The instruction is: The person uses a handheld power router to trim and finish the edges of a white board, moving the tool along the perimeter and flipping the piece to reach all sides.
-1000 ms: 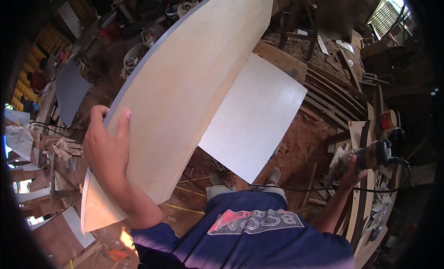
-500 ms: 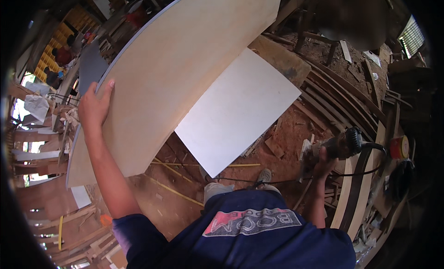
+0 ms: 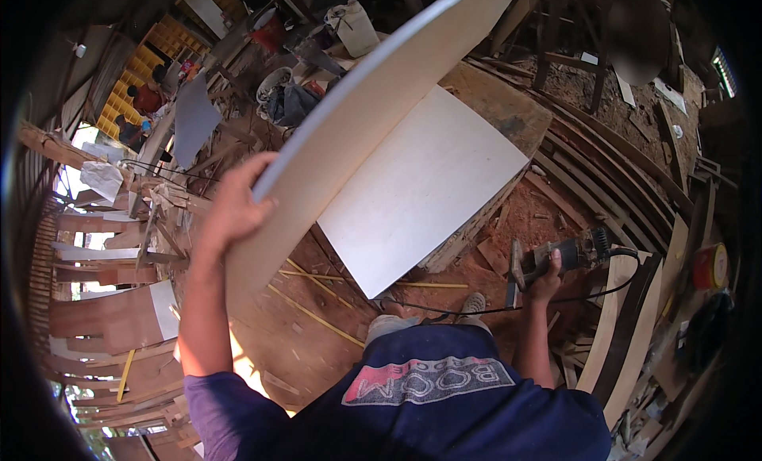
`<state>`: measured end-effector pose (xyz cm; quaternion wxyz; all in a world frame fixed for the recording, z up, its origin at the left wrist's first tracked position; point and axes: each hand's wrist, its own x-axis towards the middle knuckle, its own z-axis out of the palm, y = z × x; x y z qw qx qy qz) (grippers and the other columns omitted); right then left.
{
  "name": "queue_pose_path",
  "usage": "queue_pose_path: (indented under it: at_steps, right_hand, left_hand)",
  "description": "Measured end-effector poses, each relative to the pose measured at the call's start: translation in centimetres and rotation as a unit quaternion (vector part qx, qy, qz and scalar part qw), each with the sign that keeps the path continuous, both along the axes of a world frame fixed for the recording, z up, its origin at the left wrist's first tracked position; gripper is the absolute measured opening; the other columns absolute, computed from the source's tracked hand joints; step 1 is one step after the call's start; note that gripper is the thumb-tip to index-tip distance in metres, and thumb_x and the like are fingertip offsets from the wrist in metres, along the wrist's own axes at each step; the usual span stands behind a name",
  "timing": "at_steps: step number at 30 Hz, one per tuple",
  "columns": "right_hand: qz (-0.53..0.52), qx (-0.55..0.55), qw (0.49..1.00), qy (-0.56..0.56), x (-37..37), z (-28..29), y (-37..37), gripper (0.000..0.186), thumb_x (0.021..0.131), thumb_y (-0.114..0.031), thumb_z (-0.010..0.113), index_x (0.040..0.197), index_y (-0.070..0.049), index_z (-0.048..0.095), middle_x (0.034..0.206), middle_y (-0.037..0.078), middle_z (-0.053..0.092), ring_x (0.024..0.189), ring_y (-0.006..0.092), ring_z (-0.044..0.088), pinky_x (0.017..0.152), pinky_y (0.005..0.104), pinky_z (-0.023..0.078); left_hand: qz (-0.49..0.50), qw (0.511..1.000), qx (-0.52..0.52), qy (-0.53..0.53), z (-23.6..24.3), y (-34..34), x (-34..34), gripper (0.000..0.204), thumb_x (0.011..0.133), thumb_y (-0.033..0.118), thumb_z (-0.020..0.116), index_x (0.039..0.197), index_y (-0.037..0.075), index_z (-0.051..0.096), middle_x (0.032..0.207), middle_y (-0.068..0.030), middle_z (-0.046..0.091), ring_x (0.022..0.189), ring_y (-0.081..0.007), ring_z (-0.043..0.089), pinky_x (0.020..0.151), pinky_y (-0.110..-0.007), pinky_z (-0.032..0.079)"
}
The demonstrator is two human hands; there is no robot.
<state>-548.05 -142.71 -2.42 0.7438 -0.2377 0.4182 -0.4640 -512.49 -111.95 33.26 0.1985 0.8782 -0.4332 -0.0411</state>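
My left hand [image 3: 236,203] is closed around the left edge of a large tan board [image 3: 349,124]. The board stands tilted steeply, its thin pale edge turned up towards me. Under and beside it a white rectangular panel [image 3: 429,195] lies flat on a low stack. Off to the right, my right hand [image 3: 544,285] grips a corded power tool, which looks like a trim router [image 3: 570,255], with its flat base facing left. It is held clear of the panel. A black cord [image 3: 429,309] runs from it across in front of my legs.
Long curved timber strips [image 3: 607,175] lie to the right of the panel. Yellow strips [image 3: 317,314] lie on the reddish dirt floor near my feet. A red and yellow round container [image 3: 709,266] is at far right. Buckets, a white jerrycan [image 3: 352,28] and scrap wood clutter the back left.
My left hand has swung the tan board up and to the right, so it stands more on edge and uncovers the clutter behind. The trim router has turned slightly in my right hand.
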Motion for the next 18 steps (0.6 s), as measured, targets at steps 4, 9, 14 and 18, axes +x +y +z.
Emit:
queue_pose_path:
  at_steps: [4,9,14,18]
  right_hand:
    - [0.028,-0.016,0.999,0.041,-1.6,-2.4,-0.2,0.055,0.095,-0.051,0.070,0.107,0.003,0.066,0.093,0.015,0.070,0.082,0.0279,0.073,0.080,0.0396,0.060]
    - [0.004,-0.018,1.000,0.022,-3.3,-0.5,-0.1,0.039,0.098,-0.039,0.070,0.107,-0.002,0.063,0.091,0.009,0.067,0.081,0.0242,0.072,0.076,0.0389,0.060]
    - [-0.005,-0.082,0.993,0.086,-6.6,-3.1,-0.4,0.036,0.099,-0.038,0.069,0.105,-0.002,0.065,0.091,0.007,0.068,0.081,0.0208,0.071,0.076,0.0368,0.059]
    - [0.015,-0.095,0.988,0.117,-6.9,-2.4,0.3,0.036,0.098,-0.035,0.071,0.105,0.000,0.066,0.094,0.008,0.070,0.080,0.0188,0.069,0.079,0.0347,0.057]
  left_hand:
    - [-0.015,0.998,0.027,0.054,-5.6,-1.7,-7.8,0.077,0.076,-0.005,0.058,0.151,0.012,0.053,0.135,-0.0224,0.067,0.125,-0.0384,0.065,0.109,-0.042,0.050]
    - [-0.057,0.998,0.039,0.007,-15.6,-2.4,-16.1,0.092,0.070,-0.015,0.054,0.158,0.004,0.040,0.157,-0.0220,0.048,0.144,-0.0389,0.049,0.121,-0.047,0.039]
    - [-0.040,0.990,0.127,0.042,-23.9,-2.4,-20.5,0.094,0.078,-0.014,0.057,0.165,0.010,0.029,0.172,-0.0123,0.028,0.160,-0.0336,0.023,0.128,-0.059,0.017]
    - [-0.029,0.992,0.120,0.030,-31.3,-0.9,-21.5,0.094,0.080,-0.009,0.058,0.166,0.014,0.028,0.172,-0.0100,0.027,0.160,-0.0334,0.021,0.127,-0.065,0.013]
